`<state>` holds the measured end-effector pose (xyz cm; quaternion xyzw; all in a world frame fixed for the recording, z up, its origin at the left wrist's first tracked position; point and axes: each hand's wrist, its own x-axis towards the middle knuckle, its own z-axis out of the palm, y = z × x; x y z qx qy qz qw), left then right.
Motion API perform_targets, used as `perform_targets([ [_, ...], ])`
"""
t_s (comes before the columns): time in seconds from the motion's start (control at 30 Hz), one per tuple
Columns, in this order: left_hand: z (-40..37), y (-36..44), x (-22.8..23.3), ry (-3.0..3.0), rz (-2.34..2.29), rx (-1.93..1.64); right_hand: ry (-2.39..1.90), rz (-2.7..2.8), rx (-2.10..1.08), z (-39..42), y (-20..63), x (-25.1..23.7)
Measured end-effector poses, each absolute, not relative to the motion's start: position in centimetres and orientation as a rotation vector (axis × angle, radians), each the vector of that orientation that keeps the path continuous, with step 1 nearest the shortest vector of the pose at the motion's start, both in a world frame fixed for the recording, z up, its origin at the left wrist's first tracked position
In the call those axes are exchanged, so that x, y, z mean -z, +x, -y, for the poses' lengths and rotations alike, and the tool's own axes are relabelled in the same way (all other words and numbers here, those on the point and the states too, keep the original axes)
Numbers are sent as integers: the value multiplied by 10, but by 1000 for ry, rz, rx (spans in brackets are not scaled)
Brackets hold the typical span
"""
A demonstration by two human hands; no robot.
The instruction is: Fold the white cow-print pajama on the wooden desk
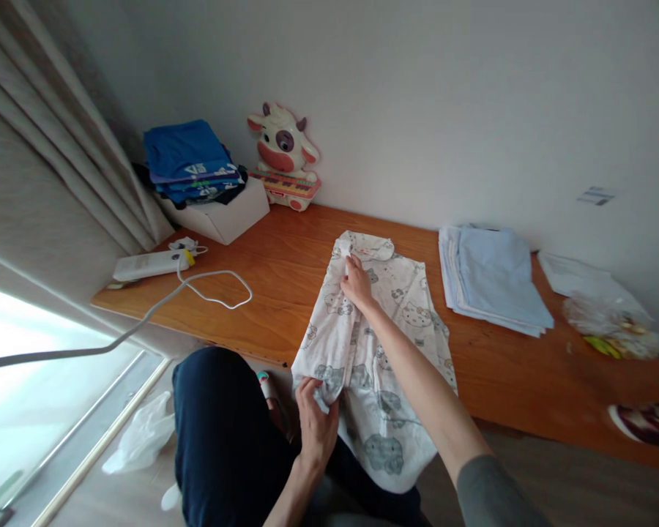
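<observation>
A white pajama shirt (387,344) with grey cartoon cat prints lies on the wooden tabletop, its collar toward the wall and its lower end hanging over the front edge. My right hand (356,284) pinches the front of the shirt just below the collar, arm stretched across the fabric. Nearer to me, my left hand (315,417) is closed on the shirt's lower left corner, where the cloth bunches between thumb and fingers. The right forearm covers part of the shirt.
Folded pale blue cloths (494,274) lie right of the shirt, with a clear plastic bag (609,322) beyond. At left, blue folded clothes (190,161) top a white box (225,212). A cow toy keyboard (283,157), a white power strip (151,265) and its cable (143,322) are nearby.
</observation>
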<state>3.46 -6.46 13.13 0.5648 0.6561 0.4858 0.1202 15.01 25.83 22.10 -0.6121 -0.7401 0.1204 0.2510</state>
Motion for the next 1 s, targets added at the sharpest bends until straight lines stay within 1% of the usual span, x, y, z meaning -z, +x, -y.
perform_targets([
  [0.1,69,16,-126,1707,-1817,-1386,-1651,1989,-306,-257,150,-220],
  [0.17,79,5,-131,1769,-1789,-1373,-1640,1975,-302,-257,150,-219],
  [0.23,92,-2,-146,1836,-1750,-1340,-1640,1978,-310,-256,149,-219],
  [0.37,113,-5,-190,1887,-1690,-1141,-1639,1990,-345,-256,149,-219],
  [0.5,114,4,-219,1860,-1655,-1010,-1625,1966,-387,-259,154,-220],
  [0.7,106,19,-215,1803,-1479,-749,-1547,1917,-447,-265,162,-214],
  [0.77,100,13,-207,1744,-1503,-817,-1514,1905,-424,-264,161,-210],
  [0.9,73,-9,-180,1502,-1782,-1272,-1481,1905,-361,-260,158,-207],
  [0.97,56,-21,-166,1324,-1855,-1339,-1473,1938,-328,-256,157,-211],
  [1.0,49,-26,-161,1262,-1824,-1299,-1478,1958,-303,-254,157,-213],
])
